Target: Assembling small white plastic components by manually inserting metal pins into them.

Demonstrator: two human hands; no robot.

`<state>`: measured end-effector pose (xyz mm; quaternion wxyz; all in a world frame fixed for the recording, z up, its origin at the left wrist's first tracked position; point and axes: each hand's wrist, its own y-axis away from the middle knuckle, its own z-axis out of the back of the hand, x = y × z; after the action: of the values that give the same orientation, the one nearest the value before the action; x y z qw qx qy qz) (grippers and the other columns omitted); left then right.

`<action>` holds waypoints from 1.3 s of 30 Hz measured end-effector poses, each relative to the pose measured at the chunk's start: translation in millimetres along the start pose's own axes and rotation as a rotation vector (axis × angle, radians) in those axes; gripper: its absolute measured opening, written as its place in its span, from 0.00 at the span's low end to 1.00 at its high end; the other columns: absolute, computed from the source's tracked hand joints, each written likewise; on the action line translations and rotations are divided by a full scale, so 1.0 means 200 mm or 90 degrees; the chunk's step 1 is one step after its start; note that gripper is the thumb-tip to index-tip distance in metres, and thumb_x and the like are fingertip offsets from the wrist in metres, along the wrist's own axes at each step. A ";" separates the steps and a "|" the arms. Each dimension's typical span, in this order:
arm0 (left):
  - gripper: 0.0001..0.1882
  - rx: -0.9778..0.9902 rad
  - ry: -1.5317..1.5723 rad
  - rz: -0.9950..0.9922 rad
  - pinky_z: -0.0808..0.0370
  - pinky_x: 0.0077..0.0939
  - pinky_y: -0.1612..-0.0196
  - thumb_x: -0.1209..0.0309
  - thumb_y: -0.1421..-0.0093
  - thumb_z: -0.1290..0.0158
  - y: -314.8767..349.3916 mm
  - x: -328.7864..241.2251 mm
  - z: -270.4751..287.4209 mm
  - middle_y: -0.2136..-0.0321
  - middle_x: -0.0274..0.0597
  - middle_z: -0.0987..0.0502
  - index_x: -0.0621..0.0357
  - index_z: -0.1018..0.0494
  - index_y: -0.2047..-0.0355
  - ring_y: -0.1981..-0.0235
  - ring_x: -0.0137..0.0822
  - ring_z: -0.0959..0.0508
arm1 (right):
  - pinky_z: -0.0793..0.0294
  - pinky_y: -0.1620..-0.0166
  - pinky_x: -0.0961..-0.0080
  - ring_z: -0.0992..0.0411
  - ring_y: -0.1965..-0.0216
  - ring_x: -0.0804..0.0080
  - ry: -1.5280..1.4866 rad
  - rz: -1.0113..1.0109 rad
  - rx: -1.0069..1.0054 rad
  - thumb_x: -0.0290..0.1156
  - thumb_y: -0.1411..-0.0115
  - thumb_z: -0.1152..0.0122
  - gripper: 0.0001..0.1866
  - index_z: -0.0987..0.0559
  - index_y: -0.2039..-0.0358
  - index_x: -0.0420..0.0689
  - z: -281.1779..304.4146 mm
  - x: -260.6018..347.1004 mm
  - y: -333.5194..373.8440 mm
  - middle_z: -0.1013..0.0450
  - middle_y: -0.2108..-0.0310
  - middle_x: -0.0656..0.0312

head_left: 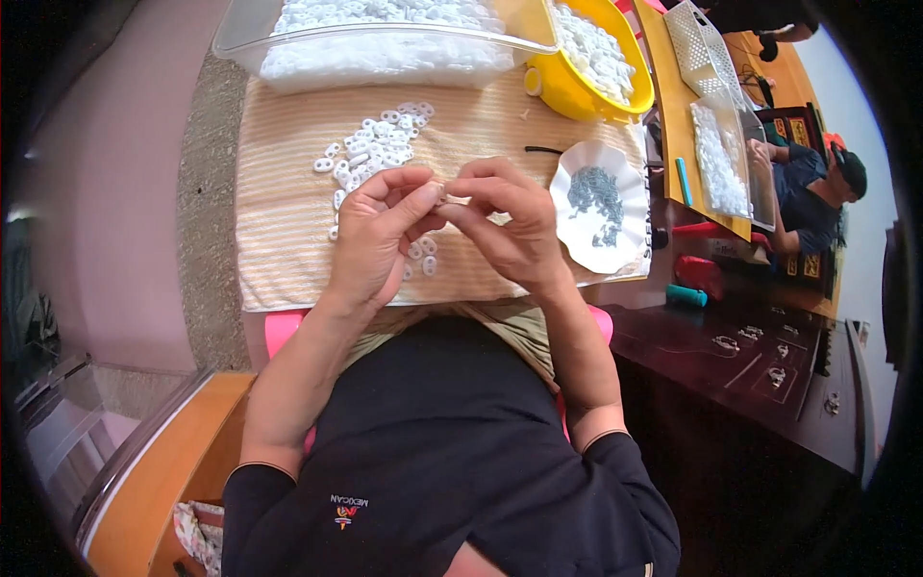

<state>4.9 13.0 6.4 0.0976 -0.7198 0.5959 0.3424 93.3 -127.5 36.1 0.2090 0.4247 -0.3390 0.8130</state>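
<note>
My left hand (373, 231) and my right hand (519, 226) meet fingertip to fingertip above the striped cloth (288, 125). Both are closed in a pinch around something tiny, mostly hidden by the fingers. Under and beyond my left hand lies a loose pile of small white oval plastic pieces (365, 149), each with two holes. A few more of these lie just below my fingers. To the right of my right hand, a white scalloped plate (575, 237) holds a heap of tiny dark grey parts (596, 197). A thin black stick (543, 149) lies beside the plate.
At the far edge stand a clear bin (385, 40) and a yellow tub (577, 101), both full of white pieces. A tiny white piece (525, 113) lies on the cloth. At right, another person (817, 192) sits by a wooden table (678, 125) with a clear tray (721, 159).
</note>
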 end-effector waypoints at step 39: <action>0.08 -0.052 -0.031 -0.026 0.21 0.22 0.62 0.76 0.40 0.46 -0.01 0.01 0.00 0.69 0.40 0.23 0.65 0.27 0.61 0.68 0.29 0.21 | 0.31 0.71 0.83 0.29 0.73 0.79 -0.006 -0.204 -0.008 0.21 0.45 0.38 0.04 0.21 0.68 0.38 0.08 -0.14 0.01 0.27 0.71 0.63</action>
<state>7.6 11.6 5.0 0.0897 -0.7266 0.5644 0.3815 116.3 -141.6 17.7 0.3365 0.4761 -0.2729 0.7653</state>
